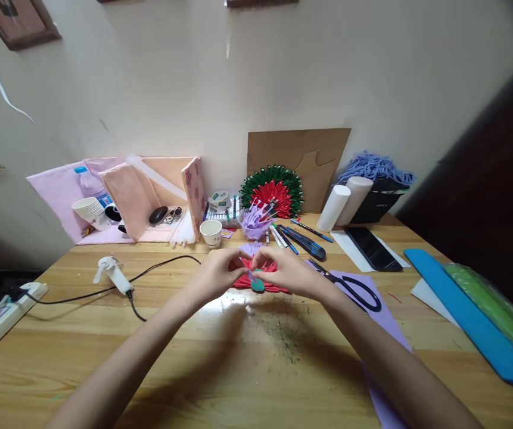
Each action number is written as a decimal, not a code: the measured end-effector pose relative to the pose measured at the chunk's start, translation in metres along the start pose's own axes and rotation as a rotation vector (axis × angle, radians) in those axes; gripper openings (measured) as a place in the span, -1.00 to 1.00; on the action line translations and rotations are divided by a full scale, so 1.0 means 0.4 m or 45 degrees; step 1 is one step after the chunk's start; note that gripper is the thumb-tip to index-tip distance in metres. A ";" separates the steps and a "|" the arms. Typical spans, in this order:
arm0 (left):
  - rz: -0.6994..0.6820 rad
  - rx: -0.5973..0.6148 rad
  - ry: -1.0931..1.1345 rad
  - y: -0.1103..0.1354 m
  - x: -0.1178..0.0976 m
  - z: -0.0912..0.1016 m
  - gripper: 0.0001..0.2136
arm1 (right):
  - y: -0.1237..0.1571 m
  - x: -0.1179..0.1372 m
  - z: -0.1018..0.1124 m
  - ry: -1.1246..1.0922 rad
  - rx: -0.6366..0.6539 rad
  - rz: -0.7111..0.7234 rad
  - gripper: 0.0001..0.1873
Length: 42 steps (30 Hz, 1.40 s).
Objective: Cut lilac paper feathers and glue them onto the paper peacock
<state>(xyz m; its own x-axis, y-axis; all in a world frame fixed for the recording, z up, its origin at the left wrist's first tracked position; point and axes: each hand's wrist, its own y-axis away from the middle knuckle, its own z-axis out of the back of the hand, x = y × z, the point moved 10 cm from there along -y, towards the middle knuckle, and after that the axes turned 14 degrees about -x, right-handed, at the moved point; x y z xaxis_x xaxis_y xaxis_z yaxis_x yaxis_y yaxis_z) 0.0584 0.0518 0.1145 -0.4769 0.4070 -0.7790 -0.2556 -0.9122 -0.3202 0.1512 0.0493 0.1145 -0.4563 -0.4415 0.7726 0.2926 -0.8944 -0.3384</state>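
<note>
Both of my hands meet over a red folded craft piece point(243, 282) at the middle of the wooden table. My left hand point(221, 273) and my right hand point(285, 273) have thumbs and fingers pinched together on a small purple strip point(251, 275). A small green piece point(257, 285) lies on the red piece just beneath my fingers. Behind them rests a pale purple fringed piece point(252, 248), partly hidden by the hands. Black-handled scissors point(357, 294) lie on a purple sheet point(390, 322) beside my right forearm.
A white glue gun point(115, 275) with a black cord stands on the left. At the back are a paper cup point(211, 234), a bowl of purple pieces point(256, 221), a utility knife point(304, 242) and a red-green fan-shaped craft point(273, 192). On the right lie a phone point(372, 248) and a blue sheet point(470, 319).
</note>
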 end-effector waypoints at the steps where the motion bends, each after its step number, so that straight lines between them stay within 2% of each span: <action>1: -0.006 0.015 0.010 -0.005 -0.009 -0.007 -0.80 | -0.003 -0.005 -0.001 0.003 -0.005 -0.004 -0.93; 8: -0.107 0.060 -0.130 -0.022 -0.052 -0.037 -0.79 | -0.012 -0.018 0.004 -0.041 -0.058 -0.023 -0.91; 11: -0.107 0.039 -0.164 -0.036 -0.030 -0.036 -0.73 | -0.020 -0.035 0.016 -0.036 -0.105 -0.045 -0.93; 14: -0.021 -0.030 -0.269 -0.063 0.057 -0.020 -0.73 | -0.037 -0.094 0.051 -0.160 -0.191 -0.152 -0.94; 17: 0.202 -0.068 -0.408 -0.086 0.201 -0.007 -0.75 | -0.032 -0.215 0.099 -0.391 -0.300 -0.430 -0.87; 19: 0.255 -0.068 -0.435 -0.100 0.273 -0.010 -0.73 | 0.002 -0.313 0.121 -0.550 -0.366 -0.709 -0.84; 21: 0.283 -0.061 -0.435 -0.112 0.326 -0.017 -0.72 | 0.052 -0.390 0.121 -0.755 -0.393 -0.973 -0.79; 23: 0.317 -0.041 -0.413 -0.120 0.363 -0.025 -0.70 | 0.089 -0.429 0.119 -0.826 -0.391 -1.074 -0.77; 28: 0.432 0.060 -0.322 -0.126 0.417 -0.051 -0.61 | 0.128 -0.452 0.099 -0.897 -0.360 -1.147 -0.76; 35: 0.552 0.213 -0.278 -0.103 0.417 -0.078 -0.57 | 0.137 -0.450 0.079 -0.975 -0.327 -1.180 -0.72; 38: 0.591 0.181 -0.303 -0.089 0.410 -0.067 -0.57 | 0.144 -0.438 0.071 -1.008 -0.304 -1.168 -0.72; 42: 0.585 0.059 -0.309 -0.080 0.394 -0.053 -0.61 | 0.152 -0.420 0.071 -1.002 -0.302 -1.132 -0.75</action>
<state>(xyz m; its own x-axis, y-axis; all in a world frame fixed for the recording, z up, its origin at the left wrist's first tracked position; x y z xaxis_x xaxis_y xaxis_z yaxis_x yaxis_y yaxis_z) 0.0092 0.1443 -0.0094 -0.7286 -0.0305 -0.6843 -0.0086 -0.9985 0.0537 0.2697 0.0710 -0.0205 0.2404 0.4245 0.8729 -0.0620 -0.8908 0.4502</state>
